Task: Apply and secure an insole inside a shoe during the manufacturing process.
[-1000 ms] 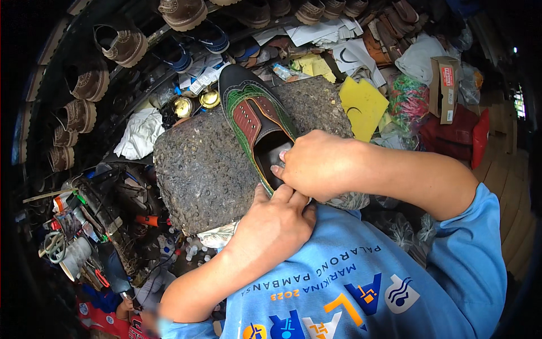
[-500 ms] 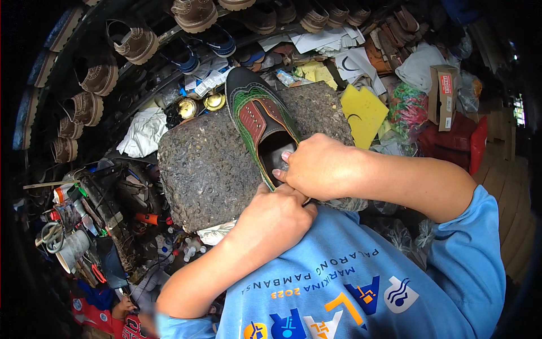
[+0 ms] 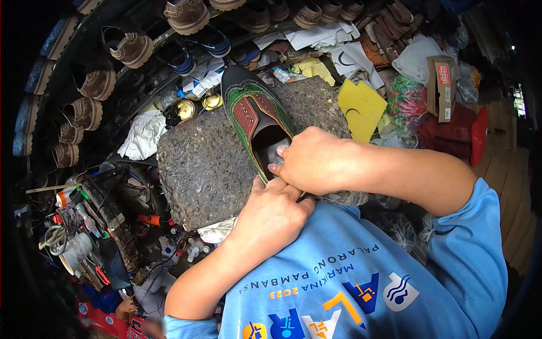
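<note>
A leather shoe [image 3: 247, 113] in black, green and reddish brown lies on a rough dark stone block [image 3: 197, 169], its toe pointing away from me. The shoe has no laces in its eyelets. My right hand [image 3: 316, 161] is closed on the heel end, with fingertips reaching into the shoe's opening. Against the back of the heel, my left hand [image 3: 275, 209] is closed too, its knuckles touching my right hand. Both hands hide most of the heel, and the left fingertips show only in part.
Brown shoes [image 3: 130, 48] line a rack at the left and far side. Two open tins [image 3: 212, 101] and crumpled white paper [image 3: 144, 134] sit beyond the block. Yellow sheets [image 3: 361, 110] and a cardboard box [image 3: 442, 87] are at the right. Tools and a tape roll [image 3: 76, 251] crowd the left.
The shoe and both hands appear slightly farther left in the picture, along with a small shift of the whole view. Both hands keep their grip at the heel.
</note>
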Demonstrator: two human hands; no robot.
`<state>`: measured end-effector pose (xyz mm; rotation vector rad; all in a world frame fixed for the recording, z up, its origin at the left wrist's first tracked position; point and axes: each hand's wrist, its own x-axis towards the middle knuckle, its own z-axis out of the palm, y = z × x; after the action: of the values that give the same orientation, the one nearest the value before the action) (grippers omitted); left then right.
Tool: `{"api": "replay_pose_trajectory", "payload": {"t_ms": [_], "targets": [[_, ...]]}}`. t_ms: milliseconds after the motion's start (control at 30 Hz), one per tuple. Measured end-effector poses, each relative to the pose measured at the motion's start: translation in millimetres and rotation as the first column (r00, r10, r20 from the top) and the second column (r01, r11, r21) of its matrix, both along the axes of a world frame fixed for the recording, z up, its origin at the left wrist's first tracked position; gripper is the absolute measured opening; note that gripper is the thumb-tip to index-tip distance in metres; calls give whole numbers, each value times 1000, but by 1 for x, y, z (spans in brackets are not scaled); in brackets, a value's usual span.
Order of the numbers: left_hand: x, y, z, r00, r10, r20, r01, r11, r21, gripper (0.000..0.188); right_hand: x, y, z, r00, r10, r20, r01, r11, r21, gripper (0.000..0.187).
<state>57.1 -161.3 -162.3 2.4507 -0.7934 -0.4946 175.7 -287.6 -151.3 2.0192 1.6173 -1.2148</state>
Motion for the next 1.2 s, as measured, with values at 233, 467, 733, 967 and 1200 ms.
{"api": "replay_pose_trajectory", "payload": {"t_ms": [233, 467, 733, 967, 1200], "targets": [[-4, -6, -1, 997, 73, -21, -73, 997, 0, 31, 8, -7, 2, 999, 38, -25, -39, 999, -22, 39], [-8, -6, -9, 985, 147, 90, -132, 979, -154, 27, 4, -4, 1, 995, 83, 46, -83, 997, -9, 38], [-6, -8, -3, 984, 25, 178, -37, 997, 69, 27, 3, -5, -3, 999, 7, 39, -8, 1000, 23, 38], [0, 1, 2, 996, -19, 84, 18, 1000, 9, 31, 3, -1, -1, 999, -29, 32, 29, 1000, 4, 26], [28, 50, 49, 957, 225, -184, -275, 903, -329, 26, -14, -2, 5, 996, -76, 37, 75, 997, 22, 29]]}}
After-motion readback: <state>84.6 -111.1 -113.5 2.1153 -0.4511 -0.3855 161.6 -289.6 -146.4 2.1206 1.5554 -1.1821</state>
